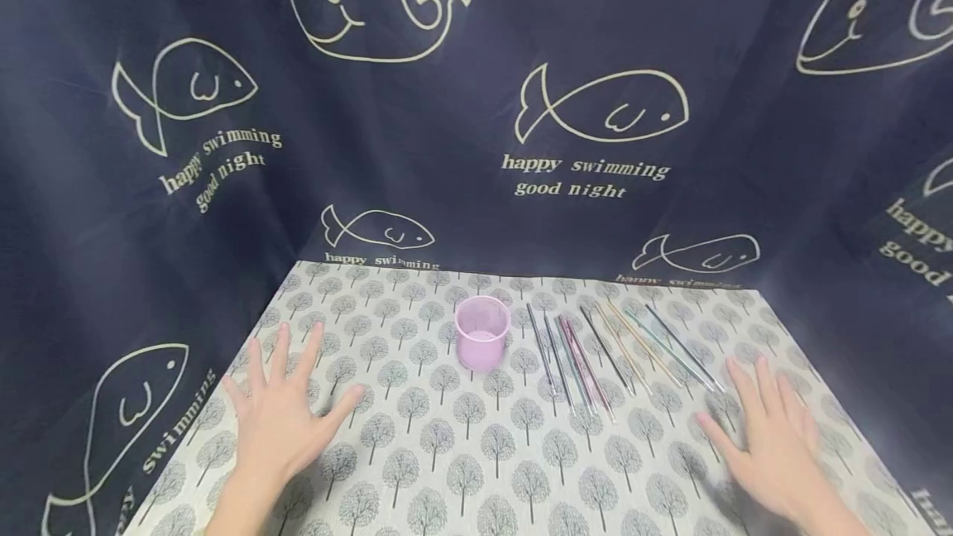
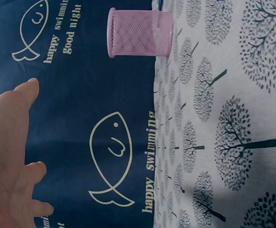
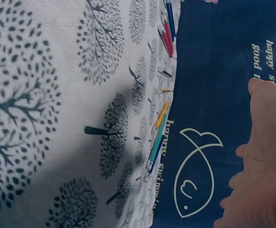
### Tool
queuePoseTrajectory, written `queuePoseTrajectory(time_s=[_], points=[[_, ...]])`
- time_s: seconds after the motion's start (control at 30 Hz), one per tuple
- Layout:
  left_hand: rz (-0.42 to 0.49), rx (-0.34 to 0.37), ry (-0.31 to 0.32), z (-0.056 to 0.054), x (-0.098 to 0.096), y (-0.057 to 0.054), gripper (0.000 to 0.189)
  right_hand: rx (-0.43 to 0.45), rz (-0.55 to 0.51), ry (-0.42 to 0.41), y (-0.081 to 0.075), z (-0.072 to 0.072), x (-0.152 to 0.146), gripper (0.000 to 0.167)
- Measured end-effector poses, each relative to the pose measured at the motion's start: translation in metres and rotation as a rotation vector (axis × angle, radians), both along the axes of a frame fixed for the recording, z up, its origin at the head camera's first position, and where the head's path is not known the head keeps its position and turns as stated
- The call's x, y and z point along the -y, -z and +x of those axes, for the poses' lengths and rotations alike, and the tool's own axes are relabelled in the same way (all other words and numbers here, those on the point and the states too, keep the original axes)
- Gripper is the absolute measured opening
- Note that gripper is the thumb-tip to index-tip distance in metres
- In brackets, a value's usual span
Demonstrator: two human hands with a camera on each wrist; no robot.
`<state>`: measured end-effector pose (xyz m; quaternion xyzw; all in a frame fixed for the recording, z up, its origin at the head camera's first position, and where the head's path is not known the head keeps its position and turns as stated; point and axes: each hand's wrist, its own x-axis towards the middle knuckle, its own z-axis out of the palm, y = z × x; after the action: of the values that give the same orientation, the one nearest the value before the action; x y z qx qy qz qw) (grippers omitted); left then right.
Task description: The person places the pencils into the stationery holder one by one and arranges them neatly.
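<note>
A pink mesh pen cup (image 1: 482, 354) stands upright near the middle of the cloth, and nothing shows inside it. To its right lie several thin pen-like sticks with pale ends, among them a reddish one (image 1: 585, 366), an orange one (image 1: 624, 346) and a dark blue one (image 1: 673, 339). My left hand (image 1: 281, 420), fingers spread, is left of the cup and apart from it. On the other side my right hand (image 1: 778, 437) is spread near the pale ends of the rightmost sticks, holding nothing. In the left wrist view the cup (image 2: 140, 33) is beyond my thumb.
A white cloth (image 1: 417, 478) printed with grey trees covers the table. Dark blue curtains (image 1: 462, 122) with whale and fish drawings rise behind it and along both sides.
</note>
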<state>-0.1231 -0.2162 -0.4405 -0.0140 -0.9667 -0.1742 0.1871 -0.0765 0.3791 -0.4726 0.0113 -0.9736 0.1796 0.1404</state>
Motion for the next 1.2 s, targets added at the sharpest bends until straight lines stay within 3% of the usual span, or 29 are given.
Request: queuePoseTrajectory(time_s=[0.17,0.43,0.6,0.73,0.97,1.03,1.2], points=[[-0.009,0.020,0.010,-0.001,0.000,0.001,0.102,0.001,0.001,-0.006,-0.002,0.001,0.004,0.087],[0.028,-0.011,0.031,-0.007,-0.002,-0.007,0.103,0.001,-0.047,-0.079,-0.023,-0.027,0.030,0.082],[0.219,-0.003,0.137,-0.022,-0.018,-0.007,0.100,-0.050,-0.069,-0.125,-0.032,-0.042,0.060,0.073],[0.401,0.051,0.245,-0.040,-0.037,0.002,0.092,-0.072,-0.092,-0.196,-0.034,-0.054,0.087,0.066],[0.792,0.190,0.419,-0.072,-0.073,0.021,0.087,-0.025,-0.090,-0.272,-0.030,-0.075,0.134,0.057],[0.842,0.199,0.447,-0.079,-0.082,0.023,0.090,-0.024,-0.086,-0.286,-0.027,-0.084,0.146,0.054],[0.857,0.200,0.482,-0.095,-0.103,0.028,0.098,-0.012,-0.111,-0.293,-0.015,-0.105,0.172,0.042]])
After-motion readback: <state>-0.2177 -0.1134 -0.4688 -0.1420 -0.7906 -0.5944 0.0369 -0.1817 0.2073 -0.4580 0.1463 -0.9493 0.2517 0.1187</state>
